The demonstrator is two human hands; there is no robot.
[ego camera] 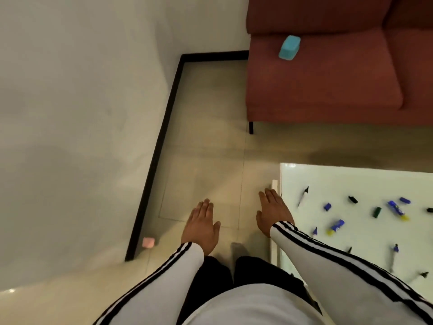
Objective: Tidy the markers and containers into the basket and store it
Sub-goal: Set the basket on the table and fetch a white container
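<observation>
Several markers (336,225) lie scattered on the white surface (351,181) at lower right, probably light, stiff and prone to roll, best pinched mid-barrel, while the left grip (201,228) and right grip (274,213) hover flat, holding nothing.

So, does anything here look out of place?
Yes. Markers and loose caps lie scattered over the white table. A blue container sits on the red sofa, and a pink container is on the floor by the wall.
</observation>
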